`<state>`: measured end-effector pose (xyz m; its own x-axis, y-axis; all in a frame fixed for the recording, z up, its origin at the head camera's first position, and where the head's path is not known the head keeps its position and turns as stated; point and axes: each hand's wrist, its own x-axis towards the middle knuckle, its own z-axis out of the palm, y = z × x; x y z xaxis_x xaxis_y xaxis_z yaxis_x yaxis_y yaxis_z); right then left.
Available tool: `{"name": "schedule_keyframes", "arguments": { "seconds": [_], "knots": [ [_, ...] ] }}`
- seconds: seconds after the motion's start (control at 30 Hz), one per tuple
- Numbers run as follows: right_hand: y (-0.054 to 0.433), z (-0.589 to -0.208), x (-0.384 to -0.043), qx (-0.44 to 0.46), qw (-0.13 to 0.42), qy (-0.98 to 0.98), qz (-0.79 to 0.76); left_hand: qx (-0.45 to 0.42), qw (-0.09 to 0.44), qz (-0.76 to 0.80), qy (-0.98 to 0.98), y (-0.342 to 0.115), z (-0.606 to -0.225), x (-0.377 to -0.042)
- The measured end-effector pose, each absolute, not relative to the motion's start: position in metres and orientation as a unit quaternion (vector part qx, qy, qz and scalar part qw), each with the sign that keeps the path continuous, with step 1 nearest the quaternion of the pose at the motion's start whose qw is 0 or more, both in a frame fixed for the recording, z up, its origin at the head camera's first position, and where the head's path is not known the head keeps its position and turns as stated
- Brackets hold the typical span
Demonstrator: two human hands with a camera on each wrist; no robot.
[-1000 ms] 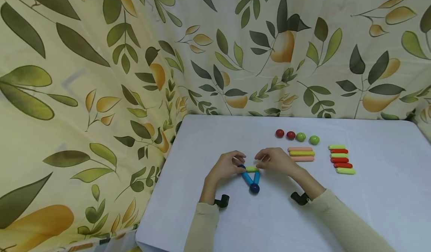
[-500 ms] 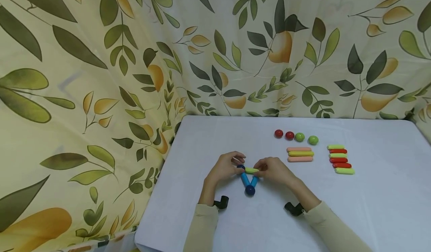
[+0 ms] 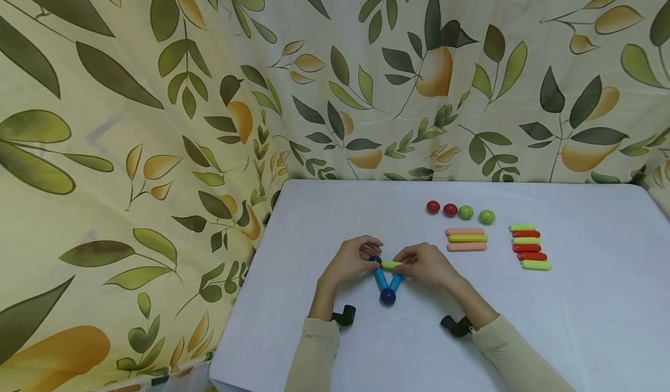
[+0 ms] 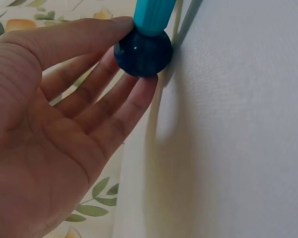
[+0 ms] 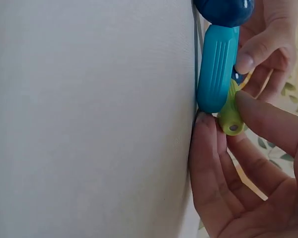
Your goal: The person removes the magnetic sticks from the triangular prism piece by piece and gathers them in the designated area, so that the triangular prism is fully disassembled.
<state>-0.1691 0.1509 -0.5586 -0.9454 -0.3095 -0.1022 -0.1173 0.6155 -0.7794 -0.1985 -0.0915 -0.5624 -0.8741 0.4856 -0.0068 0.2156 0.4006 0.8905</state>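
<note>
Thumb and fingertips of my left hand (image 3: 349, 258) pinch a dark blue ball (image 4: 143, 53), with a blue stick rising from it in the left wrist view. My right hand (image 3: 426, 262) pinches a yellow-green stick (image 5: 231, 115) between thumb and fingers; its near end shows a small grey dot. One right fingertip is at the end of another blue stick (image 5: 218, 69). Both blue sticks meet in a V at a second dark blue ball (image 3: 388, 296) nearer me. Across the top of the V lies the yellow-green stick, reaching toward the left-hand ball.
On the white table (image 3: 591, 334), two red balls (image 3: 441, 208) and two green balls (image 3: 476, 214) form a row at the back. Pink and yellow sticks (image 3: 467, 239) lie stacked below them. Short red and yellow-green sticks (image 3: 528, 248) lie further right. A leaf-patterned curtain (image 3: 335, 78) hangs behind.
My right hand has come down and closed on the yellow-green stick. The V's near ball has shifted slightly left and toward me. My left hand has stayed at its ball.
</note>
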Motion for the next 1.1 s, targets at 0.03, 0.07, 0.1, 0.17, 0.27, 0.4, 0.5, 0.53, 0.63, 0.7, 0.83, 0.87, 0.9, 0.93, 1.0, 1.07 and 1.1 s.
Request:
{"name": "schedule_keyframes", "arguments": {
  "seconds": [0.03, 0.07, 0.1, 0.17, 0.27, 0.4, 0.5, 0.53, 0.63, 0.7, 0.83, 0.87, 0.9, 0.93, 1.0, 1.07, 1.1],
  "knots": [
    [0.151, -0.559, -0.169, -0.116, 0.114, 0.89, -0.425, 0.213, 0.133, 0.507, 0.825, -0.091, -0.563, -0.198],
    [0.152, -0.56, -0.17, -0.114, 0.113, 0.889, -0.428, 0.212, 0.132, 0.51, 0.823, -0.091, -0.563, -0.198],
    [0.153, -0.561, -0.171, -0.112, 0.115, 0.887, -0.432, 0.213, 0.132, 0.512, 0.822, -0.091, -0.563, -0.198],
    [0.154, -0.562, -0.171, -0.103, 0.123, 0.883, -0.441, 0.212, 0.132, 0.516, 0.819, -0.09, -0.564, -0.198],
    [0.157, -0.562, -0.171, -0.095, 0.137, 0.873, -0.458, 0.21, 0.133, 0.517, 0.819, -0.088, -0.565, -0.197],
    [0.159, -0.559, -0.17, -0.081, 0.155, 0.858, -0.482, 0.204, 0.136, 0.518, 0.819, -0.086, -0.564, -0.196],
    [0.16, -0.556, -0.169, -0.065, 0.167, 0.851, -0.494, 0.207, 0.138, 0.518, 0.819, -0.084, -0.563, -0.196],
    [0.161, -0.555, -0.169, -0.06, 0.171, 0.849, -0.496, 0.206, 0.137, 0.519, 0.818, -0.084, -0.563, -0.196],
    [0.161, -0.553, -0.168, -0.051, 0.178, 0.844, -0.503, 0.209, 0.133, 0.517, 0.82, -0.081, -0.562, -0.197],
    [0.161, -0.551, -0.168, -0.042, 0.181, 0.841, -0.509, 0.21, 0.131, 0.514, 0.822, -0.08, -0.562, -0.198],
    [0.164, -0.55, -0.166, -0.037, 0.187, 0.839, -0.51, 0.215, 0.129, 0.503, 0.827, -0.079, -0.563, -0.198],
    [0.165, -0.55, -0.166, -0.035, 0.186, 0.842, -0.505, 0.214, 0.128, 0.5, 0.829, -0.08, -0.563, -0.197],
    [0.167, -0.55, -0.165, -0.033, 0.184, 0.846, -0.499, 0.214, 0.127, 0.499, 0.83, -0.081, -0.563, -0.197],
    [0.17, -0.55, -0.165, -0.032, 0.182, 0.85, -0.493, 0.213, 0.125, 0.499, 0.831, -0.082, -0.562, -0.197],
    [0.175, -0.55, -0.163, -0.025, 0.178, 0.856, -0.485, 0.213, 0.122, 0.5, 0.831, -0.085, -0.562, -0.196],
    [0.18, -0.55, -0.161, -0.019, 0.183, 0.85, -0.493, 0.216, 0.121, 0.503, 0.828, -0.087, -0.562, -0.195],
    [0.183, -0.55, -0.16, -0.021, 0.188, 0.844, -0.503, 0.218, 0.121, 0.504, 0.827, -0.089, -0.562, -0.195]
  ]
}}
